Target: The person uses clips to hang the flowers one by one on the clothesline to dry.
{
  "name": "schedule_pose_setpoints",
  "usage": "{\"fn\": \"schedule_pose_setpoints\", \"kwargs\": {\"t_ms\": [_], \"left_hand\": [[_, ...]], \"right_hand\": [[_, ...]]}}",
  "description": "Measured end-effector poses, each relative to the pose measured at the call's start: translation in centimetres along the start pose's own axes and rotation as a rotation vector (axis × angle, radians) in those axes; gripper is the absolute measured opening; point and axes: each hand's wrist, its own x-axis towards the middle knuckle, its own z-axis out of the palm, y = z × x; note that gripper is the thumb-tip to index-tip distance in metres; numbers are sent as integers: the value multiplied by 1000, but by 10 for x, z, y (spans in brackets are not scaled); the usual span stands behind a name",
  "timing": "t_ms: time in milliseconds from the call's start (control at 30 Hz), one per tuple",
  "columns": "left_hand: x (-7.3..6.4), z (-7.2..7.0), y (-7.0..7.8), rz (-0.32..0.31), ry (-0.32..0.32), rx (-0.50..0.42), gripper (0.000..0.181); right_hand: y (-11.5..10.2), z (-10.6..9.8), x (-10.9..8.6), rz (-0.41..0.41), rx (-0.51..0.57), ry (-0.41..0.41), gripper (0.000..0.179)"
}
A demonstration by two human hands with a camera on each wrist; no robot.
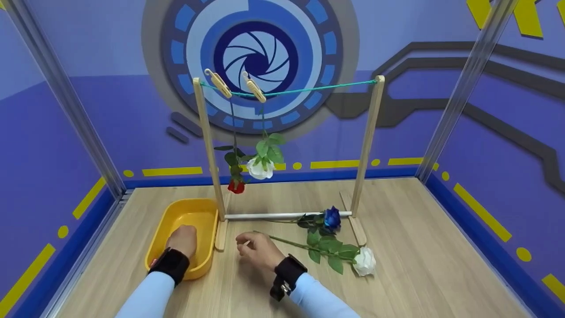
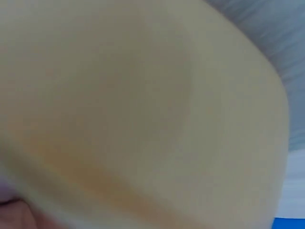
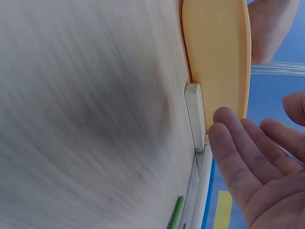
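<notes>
My left hand [image 1: 182,240] reaches down into a yellow plastic tub [image 1: 207,260]; its fingers are hidden, and whatever they touch inside is not visible. Over the table, to the right of the tub, hovers my right hand [image 1: 261,251], with its fingers [image 3: 238,164] loosely extended and nothing held. Near it lie a white rose [image 1: 364,261] and a blue rose [image 1: 332,219], their stems pointing left. A red rose [image 1: 236,186] and another white rose [image 1: 260,168] hang upside down, held by wooden clothespins [image 1: 254,90] on a green string [image 1: 318,89].
The string spans two wooden posts [image 1: 370,141] of a rack, joined low down by a white bar [image 1: 273,216]. A wooden foot [image 1: 221,236] of the rack stands between the tub and my right hand. Blue printed panels [image 1: 101,145] enclose the wooden table [image 1: 410,265].
</notes>
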Motion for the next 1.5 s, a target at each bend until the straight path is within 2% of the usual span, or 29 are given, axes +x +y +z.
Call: {"fn": "schedule_pose_setpoints", "kwargs": {"t_ms": [167,333,533,667,767,900,1000,1100,1233,1367,1500], "left_hand": [[2,-8,5,61,137,6,15],[0,-19,26,131,242,-23,12],[-3,-26,56,172,339,-145,14],[-7,-25,77,211,408,-233,12],[-12,-22,96,221,414,-304,10],[-18,-17,120,188,392,-379,8],[-23,-11,133,173,372,-442,10],[-25,-5,140,191,370,-533,12],[-27,2,148,206,402,-624,14],[-29,10,154,187,428,-725,15],[-32,19,158,155,413,-827,12]], "right_hand": [[2,-3,-1,30,17,-10,24],[4,-6,-4,37,31,6,24],[8,-8,-7,2,38,47,23],[15,-12,-10,-17,66,84,24],[21,-18,-15,-27,85,119,27],[28,-26,-23,-44,97,150,32],[31,-33,-28,-39,107,156,36],[33,-39,-34,-42,134,168,35],[23,-51,-44,-54,169,177,29],[29,-60,-51,-36,203,143,25],[39,-66,-56,-17,241,129,21]]}}
